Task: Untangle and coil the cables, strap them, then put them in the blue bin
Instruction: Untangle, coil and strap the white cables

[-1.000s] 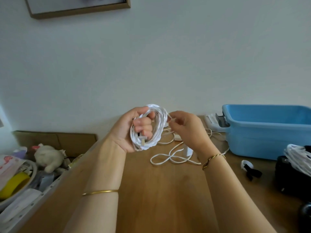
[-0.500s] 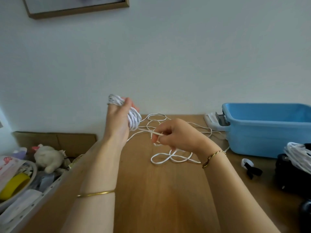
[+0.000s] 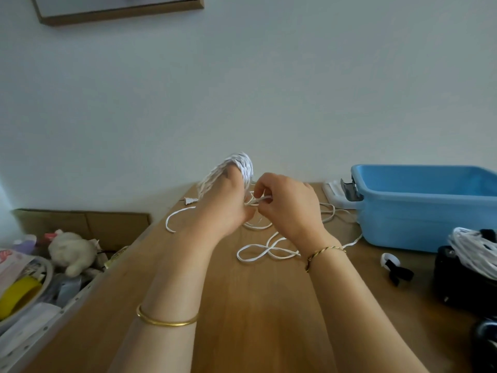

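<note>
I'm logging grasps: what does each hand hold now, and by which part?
The left hand grips the white cable coil by its wound loops; the right hand pinches the loose strand right beside the coil.

I think this is a room in a home, maybe a bedroom or a small study, and not a workshop or a shop. I am at a plain wooden table (image 3: pixel 255 319) that stands against a pale painted wall (image 3: pixel 269 90). At the upper left of the frame a picture frame (image 3: pixel 121 13) of wood hangs on this wall. At the lower left, beside the table, there is a cardboard box (image 3: pixel 88 224) and a heap of personal things: a white soft toy (image 3: pixel 72 251), a yellow roll (image 3: pixel 17 294), some packets. At the right a blue bin (image 3: pixel 419 227) of plastic, the household storage kind, stands on the table, and in the middle a white cable (image 3: pixel 255 255) with an ordinary plug lies loose.
</note>
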A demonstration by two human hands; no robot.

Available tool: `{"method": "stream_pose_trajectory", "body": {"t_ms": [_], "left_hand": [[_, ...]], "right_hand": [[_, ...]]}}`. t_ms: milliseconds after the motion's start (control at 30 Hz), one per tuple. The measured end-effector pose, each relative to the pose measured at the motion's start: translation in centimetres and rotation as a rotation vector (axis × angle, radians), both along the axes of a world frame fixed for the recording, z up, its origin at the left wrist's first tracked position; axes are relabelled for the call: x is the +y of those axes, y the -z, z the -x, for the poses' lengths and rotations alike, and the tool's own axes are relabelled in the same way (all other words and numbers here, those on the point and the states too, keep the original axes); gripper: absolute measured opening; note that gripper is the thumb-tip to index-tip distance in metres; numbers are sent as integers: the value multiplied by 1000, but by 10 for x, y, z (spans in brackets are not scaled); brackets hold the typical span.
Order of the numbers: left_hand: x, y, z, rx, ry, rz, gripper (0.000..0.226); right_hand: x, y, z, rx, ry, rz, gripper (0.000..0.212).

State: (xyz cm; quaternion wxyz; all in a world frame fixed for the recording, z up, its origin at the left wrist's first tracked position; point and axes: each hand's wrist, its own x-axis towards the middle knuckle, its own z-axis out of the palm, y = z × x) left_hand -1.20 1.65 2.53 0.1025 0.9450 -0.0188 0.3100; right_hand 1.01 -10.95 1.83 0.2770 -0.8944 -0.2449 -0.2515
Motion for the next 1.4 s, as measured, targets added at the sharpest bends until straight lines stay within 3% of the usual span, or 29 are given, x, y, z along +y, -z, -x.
{"method": "stream_pose_trajectory", "body": {"t_ms": [167, 333, 500, 567, 667, 700, 900, 1033, 1133, 1233, 1400], "left_hand": [[-5, -3, 3, -168, -136, -4, 44], [-5, -4, 6, -223, -176, -18, 33], [5, -4, 6, -173, -229, 26, 29], [6, -5, 7, -169, -239, 48, 28], [10, -7, 9, -159, -260, 71, 30], [11, -8, 10, -155, -263, 77, 31], [9, -9, 8, -165, -206, 55, 25], [13, -7, 6, -101, -142, 52, 23], [11, -6, 6, 10, 47, 77, 16], [3, -5, 10, 248, 228, 230, 10], [-5, -7, 23, 523, 452, 820, 10]], "right_hand": [[-7, -1, -7, 93, -1, -1, 15], [-17, -1, -8, 308, -300, -277, 5], [-29, -5, -8, 406, -382, -472, 23], [-35, -4, -11, 510, -326, -327, 32], [-41, 1, -15, 603, -131, 87, 37], [-41, 1, -14, 616, -114, 108, 38], [-25, -6, -2, 682, -467, -353, 37], [-23, -5, -3, 636, -482, -452, 17], [-24, -6, -6, 530, -502, -581, 15], [-22, -4, -10, 391, -457, -590, 17], [-29, 1, -12, 461, -451, -632, 25]]}}
